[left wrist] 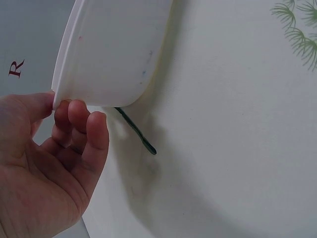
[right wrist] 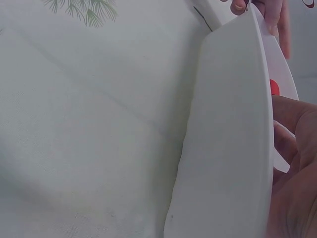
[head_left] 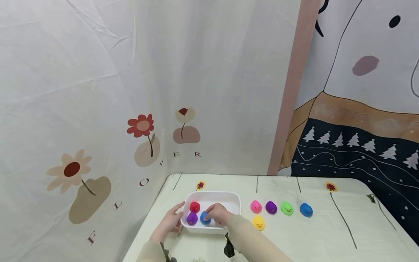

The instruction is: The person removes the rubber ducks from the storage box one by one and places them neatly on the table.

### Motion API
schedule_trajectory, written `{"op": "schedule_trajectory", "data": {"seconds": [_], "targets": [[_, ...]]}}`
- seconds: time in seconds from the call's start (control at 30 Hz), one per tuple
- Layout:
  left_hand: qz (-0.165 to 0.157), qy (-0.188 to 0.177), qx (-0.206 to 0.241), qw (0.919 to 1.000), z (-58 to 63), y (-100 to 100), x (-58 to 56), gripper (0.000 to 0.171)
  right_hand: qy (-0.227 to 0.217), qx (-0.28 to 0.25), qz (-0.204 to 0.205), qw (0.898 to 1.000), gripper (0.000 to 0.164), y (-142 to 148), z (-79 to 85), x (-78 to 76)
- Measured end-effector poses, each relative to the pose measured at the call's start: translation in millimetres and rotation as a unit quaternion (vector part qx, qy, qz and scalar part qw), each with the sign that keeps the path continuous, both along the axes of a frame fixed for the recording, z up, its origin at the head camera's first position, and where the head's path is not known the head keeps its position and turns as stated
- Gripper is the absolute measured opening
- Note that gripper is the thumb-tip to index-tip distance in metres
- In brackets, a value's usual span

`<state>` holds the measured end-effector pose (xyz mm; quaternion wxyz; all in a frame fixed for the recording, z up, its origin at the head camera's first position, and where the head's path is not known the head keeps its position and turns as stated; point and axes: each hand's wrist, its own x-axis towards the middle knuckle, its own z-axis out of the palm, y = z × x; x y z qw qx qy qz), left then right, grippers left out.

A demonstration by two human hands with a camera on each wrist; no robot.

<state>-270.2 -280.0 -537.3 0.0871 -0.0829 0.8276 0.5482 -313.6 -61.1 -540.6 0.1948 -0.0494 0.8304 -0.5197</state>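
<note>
A white plastic tub (head_left: 229, 198) stands on the table with a red toy duck (head_left: 194, 207), a purple one (head_left: 192, 218) and a blue one (head_left: 204, 219) in its left part. My left hand (head_left: 169, 220) pinches the tub's left rim between thumb and fingers, as the left wrist view shows. Inside the tub, my right hand (head_left: 219, 213) holds the blue duck from above with its fingertips. In the right wrist view the tub wall (right wrist: 228, 119) hides the blue duck and the fingertips.
Right of the tub lie a pink duck (head_left: 256, 206), a purple duck (head_left: 271, 207), a green duck (head_left: 287, 208) and a blue duck (head_left: 306, 210). A yellow duck (head_left: 258, 222) sits in front of the pink one. Printed curtains (head_left: 222, 91) hang behind the flower-patterned tablecloth (head_left: 314, 236).
</note>
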Motion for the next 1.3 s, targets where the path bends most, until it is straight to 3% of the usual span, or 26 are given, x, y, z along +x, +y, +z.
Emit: {"op": "schedule_trajectory", "data": {"seconds": [0.6,1.1,1.3], "targets": [[0.0,-0.001,-0.005,1.0,-1.0,0,-1.7,0.052,0.032,-0.007,0.01,0.999,0.016,16,11.9,-11.9],[0.008,0.005,-0.004,1.0,-2.0,-1,0.0,0.051,0.007,-0.043,0.013,0.999,0.016,34,31.9,-12.1],[0.013,0.006,-0.017,0.9998,0.0,0,0.8,0.051,0.024,-0.037,0.004,0.999,0.017,42,34.5,-13.7]]}}
